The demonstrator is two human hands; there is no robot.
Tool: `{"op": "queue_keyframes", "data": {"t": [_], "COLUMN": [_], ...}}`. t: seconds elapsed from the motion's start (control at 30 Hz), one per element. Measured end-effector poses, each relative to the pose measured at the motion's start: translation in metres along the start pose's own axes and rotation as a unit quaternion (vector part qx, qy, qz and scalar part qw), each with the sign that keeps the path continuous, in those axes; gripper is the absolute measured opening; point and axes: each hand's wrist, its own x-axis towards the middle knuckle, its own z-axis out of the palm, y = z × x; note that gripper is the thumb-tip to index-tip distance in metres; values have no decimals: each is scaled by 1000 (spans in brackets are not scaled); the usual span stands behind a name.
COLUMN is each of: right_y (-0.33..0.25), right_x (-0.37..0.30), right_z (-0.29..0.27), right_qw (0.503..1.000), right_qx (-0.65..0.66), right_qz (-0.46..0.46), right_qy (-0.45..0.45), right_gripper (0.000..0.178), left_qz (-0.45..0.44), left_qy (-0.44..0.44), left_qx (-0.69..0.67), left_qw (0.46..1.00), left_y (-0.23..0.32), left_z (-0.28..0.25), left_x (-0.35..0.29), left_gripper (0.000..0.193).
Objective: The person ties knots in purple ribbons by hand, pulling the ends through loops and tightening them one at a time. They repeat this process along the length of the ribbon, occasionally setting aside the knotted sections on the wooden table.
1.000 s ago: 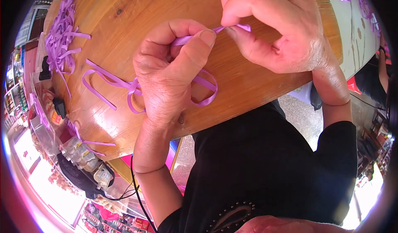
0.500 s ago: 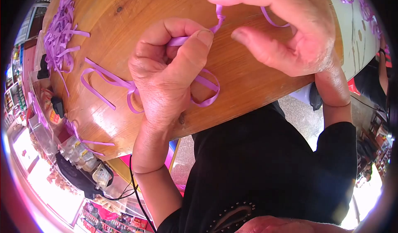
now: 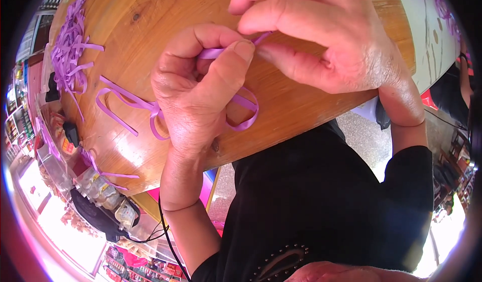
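Observation:
My left hand [image 3: 193,88] is closed, its thumb and forefinger pinching a narrow purple ribbon [image 3: 211,54] above the table. A loop of ribbon [image 3: 251,116] shows to the right of that wrist, and looped ribbon with loose ends [image 3: 128,98] lies on the wood to its left. The left hand hides how these parts join. My right hand [image 3: 321,41] meets the left fingertips, its thumb and forefinger curled round the short stretch of ribbon [image 3: 263,37] there. The knot in that stretch is hidden behind the right fingers.
A heap of cut purple ribbons [image 3: 70,46] lies at the far left of the wooden table [image 3: 301,111]. More ribbon strips [image 3: 108,173] hang by the near left edge, beside packets and a black mesh bag [image 3: 93,214]. A pale surface [image 3: 427,36] with purple ribbons adjoins on the right.
My right hand has moved left and its fingers have come in round the ribbon beside my left fingertips, covering the knot. My left hand keeps its pinch and has shifted slightly left.

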Motion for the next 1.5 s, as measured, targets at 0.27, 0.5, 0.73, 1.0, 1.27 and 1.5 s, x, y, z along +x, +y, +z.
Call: {"op": "queue_keyframes", "data": {"t": [0.27, 0.5, 0.73, 1.0, 1.27, 1.5], "right_y": [-5, 2, -11, -8, -16, -15], "right_x": [2, 23, 48, 47, 31, 23], "right_z": [-11, -50, -56, -56, -34, -38], "right_qw": [967, 917, 868, 882, 878, 923], "right_qx": [178, 218, 173, 123, 292, 120], "right_qz": [179, 308, 405, 370, 365, 345], "right_qy": [33, -131, -231, -264, -104, -122], "right_gripper": [18, 15, 22, 26, 21, 9], "left_qz": [25, 78, 37, 34, 28, 91], "left_qy": [-2, 66, 43, 12, 14, 21], "left_qx": [24, 46, -29, -63, -69, -56], "left_qw": [999, 994, 998, 997, 997, 994], "left_y": [4, 9, 8, 3, 4, 6], "left_z": [-1, -8, -23, -25, -19, -32], "left_x": [-3, -2, 3, 5, 1, 12], "left_gripper": [7, 5, 9, 10, 11, 6]}}
